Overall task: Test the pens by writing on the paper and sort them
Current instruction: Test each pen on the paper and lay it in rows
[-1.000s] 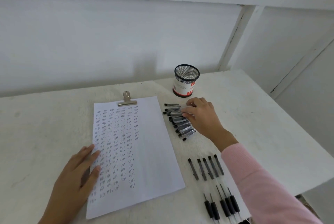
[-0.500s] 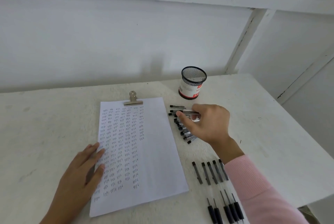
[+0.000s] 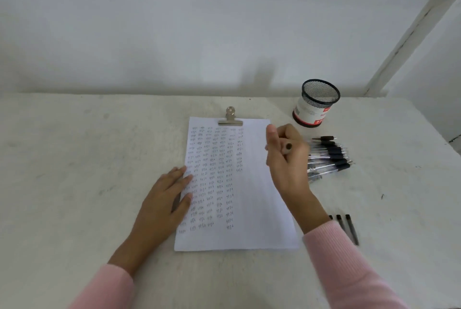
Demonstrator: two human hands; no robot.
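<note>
I'd carried my right hand (image 3: pixel 287 169), gripping a pen (image 3: pixel 287 148), from the pile (image 3: pixel 329 156) over the paper (image 3: pixel 257 199); my left hand (image 3: pixel 163 200) lay flat, fingers straight, on its left edge. Testing step; next, I judged, it needed the tip lowered to write.

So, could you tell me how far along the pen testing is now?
Done: columns of test marks cover much of the paper, and a row of pens lies apart by the right sleeve. In hand: the right hand grips a pen over the paper's blank side; the left hand rests on it. Left: the pile of pens.
</note>
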